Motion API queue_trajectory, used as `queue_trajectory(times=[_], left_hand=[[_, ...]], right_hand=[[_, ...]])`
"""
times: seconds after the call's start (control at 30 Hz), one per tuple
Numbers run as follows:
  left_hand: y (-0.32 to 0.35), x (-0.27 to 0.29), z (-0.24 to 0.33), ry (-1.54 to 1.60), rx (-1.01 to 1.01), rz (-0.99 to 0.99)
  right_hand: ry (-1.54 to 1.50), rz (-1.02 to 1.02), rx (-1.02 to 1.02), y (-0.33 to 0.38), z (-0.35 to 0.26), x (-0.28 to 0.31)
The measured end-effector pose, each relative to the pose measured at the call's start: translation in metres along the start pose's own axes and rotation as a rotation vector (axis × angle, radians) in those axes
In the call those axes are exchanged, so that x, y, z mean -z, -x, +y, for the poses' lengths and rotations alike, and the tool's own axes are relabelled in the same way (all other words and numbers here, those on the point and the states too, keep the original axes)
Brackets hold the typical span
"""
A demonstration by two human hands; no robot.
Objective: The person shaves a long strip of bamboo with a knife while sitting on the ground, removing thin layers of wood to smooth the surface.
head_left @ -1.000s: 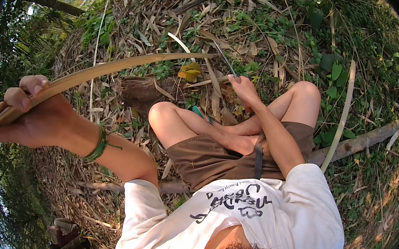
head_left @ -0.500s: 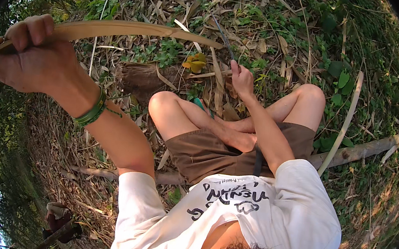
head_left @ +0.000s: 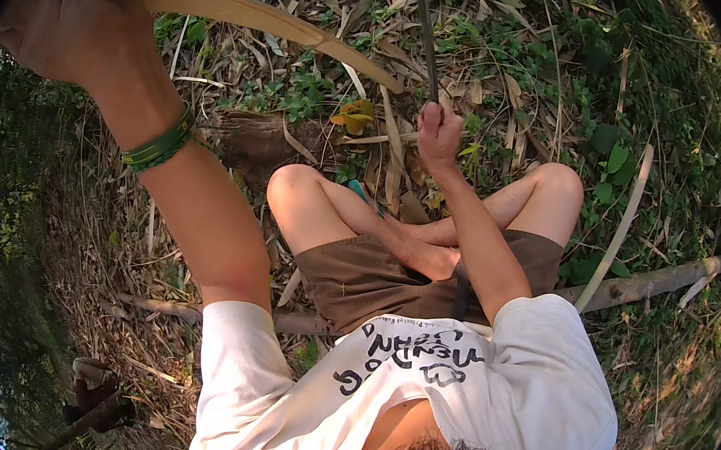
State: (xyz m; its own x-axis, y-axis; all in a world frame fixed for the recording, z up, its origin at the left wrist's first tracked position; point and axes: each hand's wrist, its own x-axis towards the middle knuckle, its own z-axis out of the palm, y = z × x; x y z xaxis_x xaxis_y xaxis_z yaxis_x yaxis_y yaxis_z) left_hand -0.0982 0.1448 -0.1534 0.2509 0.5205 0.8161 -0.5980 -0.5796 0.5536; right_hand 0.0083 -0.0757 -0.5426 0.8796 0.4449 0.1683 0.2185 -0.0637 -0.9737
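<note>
Head view: left hand [head_left: 77, 19] clenches a bamboo strip [head_left: 251, 15]; right hand [head_left: 439, 134] grasps a dark blade [head_left: 426, 28].

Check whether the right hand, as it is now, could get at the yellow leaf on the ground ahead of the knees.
Probably not at once: the right hand is closed on a dark blade. The yellow leaf lies close beside it, uncovered.
</note>
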Motion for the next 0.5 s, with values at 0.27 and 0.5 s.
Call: queue_trajectory(times=[0.27, 0.5], left_hand=[[-0.018, 0.014, -0.031, 0.082, 0.087, 0.091], [-0.076, 0.103, -0.078, 0.255, 0.097, 0.032]], right_hand=[[-0.252, -0.327, -1.155, -0.014, 0.07, 0.022], [-0.311, -0.256, -0.259, -0.054, -0.1, 0.015]])
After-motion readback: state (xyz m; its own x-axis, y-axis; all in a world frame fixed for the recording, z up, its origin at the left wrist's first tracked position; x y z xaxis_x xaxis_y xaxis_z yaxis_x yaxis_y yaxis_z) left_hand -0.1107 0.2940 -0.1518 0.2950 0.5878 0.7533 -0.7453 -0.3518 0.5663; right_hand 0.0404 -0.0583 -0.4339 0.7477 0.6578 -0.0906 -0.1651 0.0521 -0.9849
